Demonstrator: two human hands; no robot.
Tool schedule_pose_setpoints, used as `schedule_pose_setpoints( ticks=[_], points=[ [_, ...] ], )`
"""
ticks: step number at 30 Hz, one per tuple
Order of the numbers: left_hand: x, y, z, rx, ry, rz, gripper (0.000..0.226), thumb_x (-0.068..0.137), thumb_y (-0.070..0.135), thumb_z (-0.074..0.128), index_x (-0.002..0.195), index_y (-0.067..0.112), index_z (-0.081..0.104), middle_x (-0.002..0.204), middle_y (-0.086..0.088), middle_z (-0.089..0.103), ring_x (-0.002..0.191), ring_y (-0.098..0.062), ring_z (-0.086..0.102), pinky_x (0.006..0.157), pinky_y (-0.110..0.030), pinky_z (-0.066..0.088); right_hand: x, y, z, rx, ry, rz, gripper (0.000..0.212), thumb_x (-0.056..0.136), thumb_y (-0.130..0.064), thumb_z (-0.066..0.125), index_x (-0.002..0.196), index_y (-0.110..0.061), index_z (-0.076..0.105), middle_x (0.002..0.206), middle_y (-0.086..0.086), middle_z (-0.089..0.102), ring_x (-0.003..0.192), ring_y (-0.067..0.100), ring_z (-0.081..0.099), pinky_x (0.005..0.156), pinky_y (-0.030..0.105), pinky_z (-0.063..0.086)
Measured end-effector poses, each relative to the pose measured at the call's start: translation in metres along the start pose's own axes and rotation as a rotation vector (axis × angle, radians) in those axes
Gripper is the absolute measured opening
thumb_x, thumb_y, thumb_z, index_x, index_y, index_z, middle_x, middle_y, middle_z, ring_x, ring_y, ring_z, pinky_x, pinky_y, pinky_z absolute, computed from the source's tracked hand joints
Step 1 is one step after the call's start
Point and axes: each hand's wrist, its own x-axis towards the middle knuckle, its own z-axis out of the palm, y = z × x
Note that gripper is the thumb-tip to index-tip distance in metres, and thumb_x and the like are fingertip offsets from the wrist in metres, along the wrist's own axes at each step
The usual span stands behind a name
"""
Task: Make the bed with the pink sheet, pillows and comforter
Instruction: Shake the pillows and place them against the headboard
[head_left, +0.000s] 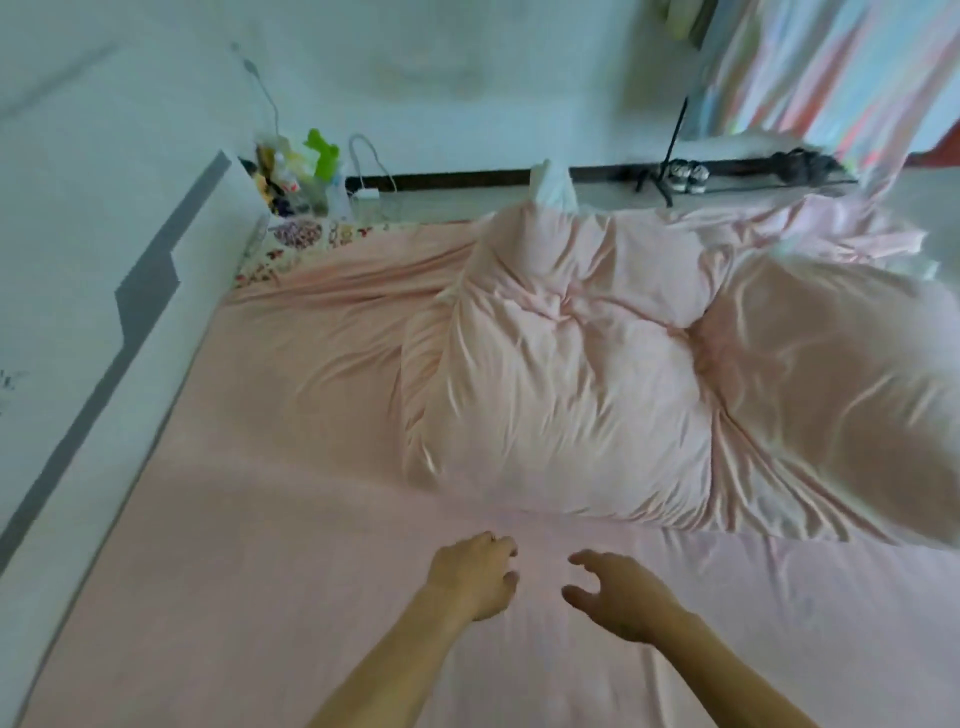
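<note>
A pink sheet (249, 467) covers the mattress and lies mostly flat, with folds near the far left corner. A pale pink comforter (561, 374) sits bunched in a heap on the middle and right of the bed. My left hand (475, 574) hovers over the sheet just in front of the heap, fingers loosely curled and holding nothing. My right hand (621, 595) is beside it, fingers spread and relaxed, also empty. No pillow can be told apart from the heap.
A white and grey headboard (140, 291) runs along the left side. A floral mattress corner (291, 244) shows at the far left. Bottles and bags (296, 176) crowd the floor beyond it. Shoes (685, 176) and a striped curtain (810, 67) are at the back right.
</note>
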Motion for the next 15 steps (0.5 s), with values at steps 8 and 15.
schedule_pose_setpoints(
  ticks=[8, 15],
  points=[
    [0.082, 0.086, -0.226, -0.052, 0.788, 0.184, 0.044, 0.088, 0.032, 0.056, 0.131, 0.027, 0.051, 0.126, 0.000, 0.057, 0.117, -0.024, 0.053, 0.091, -0.035, 0.045, 0.016, 0.034, -0.243, 0.200, 0.665, -0.215, 0.060, 0.093, -0.055, 0.052, 0.146, -0.030, 0.038, 0.153, -0.008, 0.037, 0.139, 0.016, 0.035, 0.108, 0.034, 0.037],
    [0.164, 0.099, -0.309, -0.020, 0.989, 0.028, 0.070, 0.080, 0.045, 0.065, 0.142, 0.023, 0.040, 0.151, -0.012, 0.034, 0.132, -0.033, 0.043, 0.104, -0.043, 0.040, 0.114, 0.066, -0.378, 0.090, 0.751, -0.206, 0.085, 0.088, -0.070, 0.045, 0.155, -0.030, 0.014, 0.166, -0.001, 0.007, 0.152, 0.024, 0.001, 0.121, 0.052, 0.011]
  ],
)
